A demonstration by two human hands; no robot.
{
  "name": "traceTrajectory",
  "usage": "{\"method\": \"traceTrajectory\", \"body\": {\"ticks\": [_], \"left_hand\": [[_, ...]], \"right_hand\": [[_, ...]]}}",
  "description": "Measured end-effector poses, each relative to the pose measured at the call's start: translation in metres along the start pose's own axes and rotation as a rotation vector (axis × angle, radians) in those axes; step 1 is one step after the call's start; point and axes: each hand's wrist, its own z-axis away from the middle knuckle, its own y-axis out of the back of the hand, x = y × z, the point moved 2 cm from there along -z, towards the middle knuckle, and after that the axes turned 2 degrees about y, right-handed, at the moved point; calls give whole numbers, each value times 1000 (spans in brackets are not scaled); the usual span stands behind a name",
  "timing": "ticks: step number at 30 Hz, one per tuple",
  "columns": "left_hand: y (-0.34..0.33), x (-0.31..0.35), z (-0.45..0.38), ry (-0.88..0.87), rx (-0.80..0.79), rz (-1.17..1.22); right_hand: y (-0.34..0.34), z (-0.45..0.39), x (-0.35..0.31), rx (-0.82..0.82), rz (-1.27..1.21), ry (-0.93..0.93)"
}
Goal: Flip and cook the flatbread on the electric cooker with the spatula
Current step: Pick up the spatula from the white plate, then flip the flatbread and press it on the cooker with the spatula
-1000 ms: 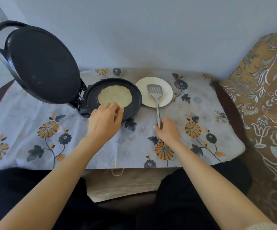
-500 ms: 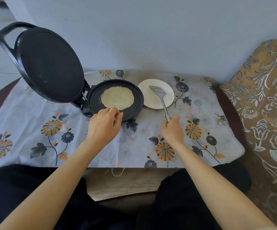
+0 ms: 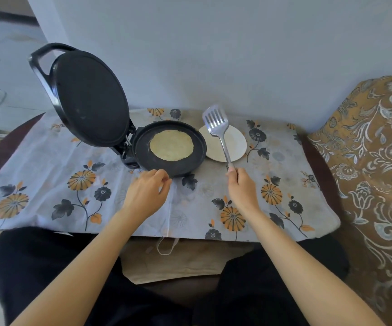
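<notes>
A pale round flatbread point(image 3: 171, 145) lies flat on the black lower plate of the electric cooker point(image 3: 185, 164), whose lid point(image 3: 91, 100) stands open to the left. My right hand point(image 3: 242, 187) grips the handle of a slotted metal spatula point(image 3: 216, 124), which is raised above the table with its blade tilted up over the white plate. My left hand point(image 3: 146, 194) hovers just in front of the cooker's near rim, fingers loosely curled, holding nothing.
A white plate point(image 3: 236, 143) sits right of the cooker on a floral cloth point(image 3: 49, 184) covering the table. A patterned brown cushion point(image 3: 376, 161) rises on the right. The wall is close behind. My dark-clothed legs are under the table's front edge.
My right hand has lifted the spatula off the plate and raised its blade. My left hand has drawn back from the flatbread to the cooker's near rim.
</notes>
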Motion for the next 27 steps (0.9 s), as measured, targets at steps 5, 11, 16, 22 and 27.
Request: {"method": "traceTrajectory", "body": {"ticks": [5,11,16,22,27], "left_hand": [[-7,-9,17,0,-87,-5],[-18,-23,30,15,-208,-45],[-30,-31,31,62,-298,-56],[-40,-32,30,49,-393,-111],[-42,-30,28,46,-427,-152]], "right_hand": [[13,2,-22,-74,-84,-8],[30,1,-50,-230,-120,-82],[45,3,-65,-328,-28,-48],[57,7,-74,-548,18,-69],[54,9,-75,-610,26,-108]]}}
